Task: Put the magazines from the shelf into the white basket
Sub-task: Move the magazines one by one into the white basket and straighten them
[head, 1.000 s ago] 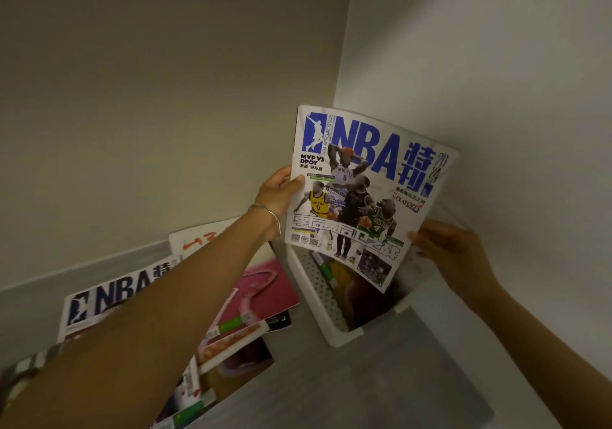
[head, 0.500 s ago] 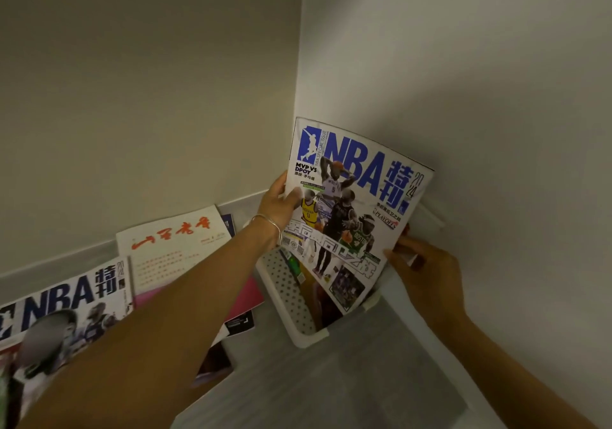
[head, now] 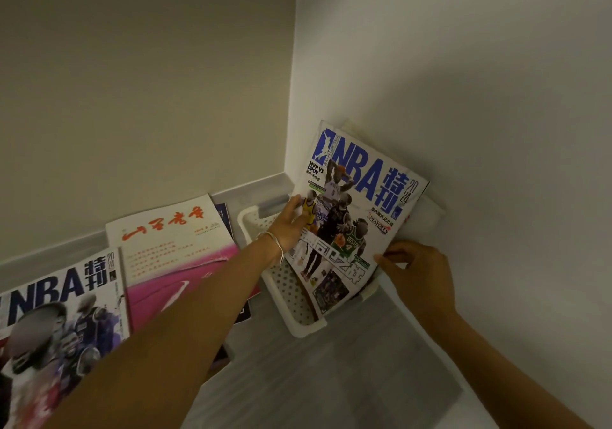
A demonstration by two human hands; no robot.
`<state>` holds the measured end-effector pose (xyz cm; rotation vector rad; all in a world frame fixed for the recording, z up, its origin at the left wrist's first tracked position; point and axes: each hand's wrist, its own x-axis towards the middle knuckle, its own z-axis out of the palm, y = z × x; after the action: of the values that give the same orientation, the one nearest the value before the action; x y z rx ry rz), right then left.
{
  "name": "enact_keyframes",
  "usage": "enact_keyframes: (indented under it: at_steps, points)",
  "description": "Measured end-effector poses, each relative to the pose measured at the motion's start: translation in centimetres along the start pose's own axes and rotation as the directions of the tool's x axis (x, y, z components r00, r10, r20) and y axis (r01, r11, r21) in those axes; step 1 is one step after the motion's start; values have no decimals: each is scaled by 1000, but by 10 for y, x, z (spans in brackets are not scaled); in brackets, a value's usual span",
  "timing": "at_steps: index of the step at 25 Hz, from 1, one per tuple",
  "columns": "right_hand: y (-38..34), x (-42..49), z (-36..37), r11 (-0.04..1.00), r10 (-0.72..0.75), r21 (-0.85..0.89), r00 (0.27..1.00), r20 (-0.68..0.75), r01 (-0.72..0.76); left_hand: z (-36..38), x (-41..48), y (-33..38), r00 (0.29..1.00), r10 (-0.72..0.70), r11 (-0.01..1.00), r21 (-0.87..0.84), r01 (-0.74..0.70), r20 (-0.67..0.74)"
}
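Observation:
An NBA magazine (head: 359,210) with a blue title stands tilted inside the white perforated basket (head: 291,296), leaning toward the right wall. My left hand (head: 287,226), with a silver bracelet on the wrist, rests on the magazine's left edge. My right hand (head: 414,263) grips its lower right edge. On the shelf to the left lie a white and pink magazine (head: 175,246) with red script and another NBA magazine (head: 56,302), with a dark one partly under them.
The basket sits in the shelf's back right corner, against the white side wall (head: 463,97) and close to the beige back wall (head: 149,80). Grey shelf surface (head: 314,372) shows in front of the basket.
The magazine has gone down into the basket and now leans against the right wall. Both hands followed it down. The view shifted, bringing the shelf magazines further into sight.

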<state>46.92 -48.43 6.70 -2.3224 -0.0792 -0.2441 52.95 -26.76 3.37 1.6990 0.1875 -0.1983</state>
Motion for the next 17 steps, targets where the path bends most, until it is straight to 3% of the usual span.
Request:
enact_keyframes:
  at_steps: [11, 17]
  points:
    - [-8, -13, -3, 992, 76, -106, 997, 29, -72, 6, -48, -5, 993, 59, 996, 64, -66, 101]
    - [-31, -28, -4, 989, 146, -20, 988, -51, -147, -49, -87, -2, 999, 27, 1000, 11, -27, -33]
